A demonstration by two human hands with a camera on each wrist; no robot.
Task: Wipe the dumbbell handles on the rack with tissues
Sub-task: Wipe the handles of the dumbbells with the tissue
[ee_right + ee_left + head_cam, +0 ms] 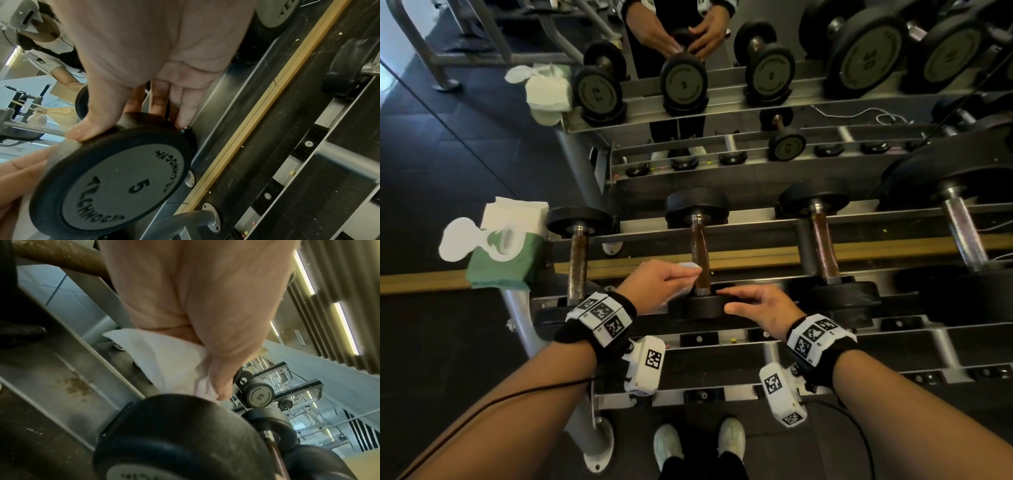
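At the rack's left end stands the tissue pack; beside it, the left hand pinches a tissue against the second dumbbell's handle, wiping underway; the right hand, fingers relaxed, steadies its near head; next, likely rub along the handle's length

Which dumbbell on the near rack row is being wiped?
The second dumbbell from the left: left hand holds a tissue at its handle, right hand steadies its near head.
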